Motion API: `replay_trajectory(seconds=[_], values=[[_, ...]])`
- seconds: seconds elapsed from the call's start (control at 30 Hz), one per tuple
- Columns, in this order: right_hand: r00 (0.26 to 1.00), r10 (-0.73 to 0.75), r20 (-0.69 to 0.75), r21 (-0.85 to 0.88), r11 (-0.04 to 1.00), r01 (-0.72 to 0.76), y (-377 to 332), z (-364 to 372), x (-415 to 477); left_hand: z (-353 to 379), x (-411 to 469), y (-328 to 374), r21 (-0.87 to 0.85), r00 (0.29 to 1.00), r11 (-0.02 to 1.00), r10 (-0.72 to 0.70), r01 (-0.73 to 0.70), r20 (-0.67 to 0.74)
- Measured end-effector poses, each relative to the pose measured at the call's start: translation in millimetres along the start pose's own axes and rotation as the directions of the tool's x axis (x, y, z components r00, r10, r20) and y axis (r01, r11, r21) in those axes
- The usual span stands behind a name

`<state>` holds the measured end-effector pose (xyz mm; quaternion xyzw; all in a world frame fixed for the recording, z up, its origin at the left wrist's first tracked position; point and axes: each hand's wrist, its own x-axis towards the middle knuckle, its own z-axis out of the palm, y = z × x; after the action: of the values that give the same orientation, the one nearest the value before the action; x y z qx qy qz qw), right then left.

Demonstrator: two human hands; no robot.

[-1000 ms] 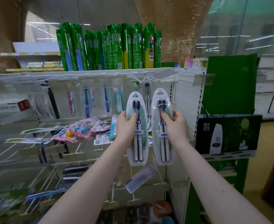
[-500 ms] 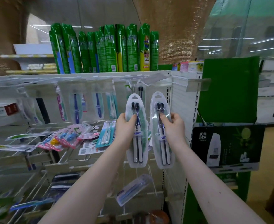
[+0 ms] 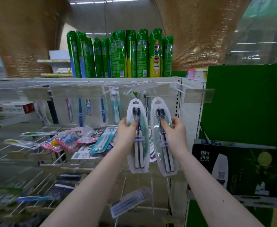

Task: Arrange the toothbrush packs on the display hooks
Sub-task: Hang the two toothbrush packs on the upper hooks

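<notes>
Left third of the rack is motion-blurred; goods at 9 o'clock cannot be read. The left toothbrush pack (image 3: 138, 154) is gripped by the left hand (image 3: 128, 130), thumb laid across the front, remaining fingers hidden behind the card. The right toothbrush pack (image 3: 165, 159) is gripped the same way by the right hand (image 3: 175, 131), with fingers curled round its 3 o'clock edge. Label print on both packs is partly covered by the hands. Each blister is seen to contain two dark-bristled brushes with white handles. The left pack is held nearly upright; the right one's top leans toward 11 o'clock. A narrow gap is kept between them. Both hang-holes sit free, just below the white display hooks (image 3: 128, 92) at 12 o'clock. Hung brushes (image 3: 80, 112) on the back row are partly masked by the left pack. Pink packs (image 3: 64, 141) lie in the wire racks at 8 o'clock; a clear pack (image 3: 131, 202) is tilted at 6 o'clock. Green cans (image 3: 118, 58) stand on the top shelf. Bare back panel is left between the right pack and the slotted post (image 3: 177, 104) at 3 o'clock, with a green board (image 3: 242, 104) beyond it.
</notes>
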<state>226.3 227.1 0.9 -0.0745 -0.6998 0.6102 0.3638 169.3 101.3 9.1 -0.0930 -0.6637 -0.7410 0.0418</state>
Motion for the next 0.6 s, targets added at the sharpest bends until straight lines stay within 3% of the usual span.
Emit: replay_trajectory(seconds=[0.23,0.6], values=[[0.996,0.085,0.015,-0.052,0.995,-0.084,9,7,12,-2,17,-2,0.001,0.999,0.999,-0.042,0.042,-0.032],[0.999,-0.018,-0.040,-0.037,0.999,0.016,8,27,39,0,51,-3,0.105,0.998,0.994,-0.004,-0.002,0.059]])
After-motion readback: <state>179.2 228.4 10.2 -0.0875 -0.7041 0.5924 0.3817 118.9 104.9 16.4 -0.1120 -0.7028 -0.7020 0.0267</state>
